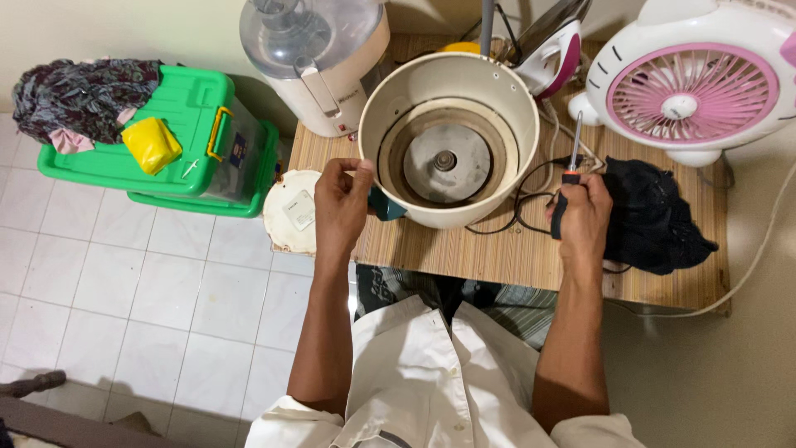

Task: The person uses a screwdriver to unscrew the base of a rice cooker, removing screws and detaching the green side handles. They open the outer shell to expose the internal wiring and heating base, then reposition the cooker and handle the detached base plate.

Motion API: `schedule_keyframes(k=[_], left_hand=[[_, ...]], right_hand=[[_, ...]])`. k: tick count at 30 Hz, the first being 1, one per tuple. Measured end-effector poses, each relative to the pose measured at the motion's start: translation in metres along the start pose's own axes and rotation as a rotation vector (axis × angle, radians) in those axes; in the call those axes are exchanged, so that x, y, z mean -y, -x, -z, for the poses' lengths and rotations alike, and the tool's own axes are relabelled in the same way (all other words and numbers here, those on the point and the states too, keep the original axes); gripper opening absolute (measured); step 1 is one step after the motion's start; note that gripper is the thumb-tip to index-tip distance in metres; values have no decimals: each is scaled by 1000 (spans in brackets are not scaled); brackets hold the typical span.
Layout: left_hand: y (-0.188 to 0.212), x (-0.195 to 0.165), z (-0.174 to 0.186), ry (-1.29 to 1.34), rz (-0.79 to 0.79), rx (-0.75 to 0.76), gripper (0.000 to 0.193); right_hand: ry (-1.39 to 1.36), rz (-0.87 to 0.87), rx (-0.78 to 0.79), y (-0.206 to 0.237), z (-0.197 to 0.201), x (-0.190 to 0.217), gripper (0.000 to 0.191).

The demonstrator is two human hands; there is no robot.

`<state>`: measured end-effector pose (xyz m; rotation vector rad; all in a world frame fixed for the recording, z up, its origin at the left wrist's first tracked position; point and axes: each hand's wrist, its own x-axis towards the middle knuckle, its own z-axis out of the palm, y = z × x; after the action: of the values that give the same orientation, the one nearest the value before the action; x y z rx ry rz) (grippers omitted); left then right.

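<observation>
A cream-coloured cooker body (497,95) stands open on the wooden table (497,257), with a round metal heating plate (448,159) at its bottom. My left hand (342,206) grips its left rim, thumb over the edge. To the right of the cooker, my right hand (583,217) holds a screwdriver (569,170) with a black and orange handle, shaft pointing up and away. A black cable (531,197) loops on the table between cooker and right hand.
A white juicer (319,58) stands at the back left, an iron (551,46) behind the cooker, a pink and white fan (692,83) at the back right. Dark cloth (651,216) lies by my right hand. A round cream lid (292,211) overhangs the table's left edge. Green boxes (178,133) sit on the tiled floor.
</observation>
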<state>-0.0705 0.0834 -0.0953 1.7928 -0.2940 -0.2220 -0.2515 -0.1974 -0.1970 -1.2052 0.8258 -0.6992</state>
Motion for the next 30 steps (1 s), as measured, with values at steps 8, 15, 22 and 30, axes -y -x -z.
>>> schedule_keyframes(k=[8, 15, 22, 30], left_hand=[[-4, -27, -8, -61, 119, 29, 57], [-17, -19, -20, -145, 35, 127, 31], [18, 5, -45, 82, -147, -89, 33], [38, 2, -83, 322, -20, -201, 43]], right_hand=[[201, 225, 24, 51, -60, 47, 31], [369, 332, -33, 34, -63, 61, 26], [660, 588, 19, -12, -52, 70, 29], [571, 628, 237, -63, -66, 80, 31]])
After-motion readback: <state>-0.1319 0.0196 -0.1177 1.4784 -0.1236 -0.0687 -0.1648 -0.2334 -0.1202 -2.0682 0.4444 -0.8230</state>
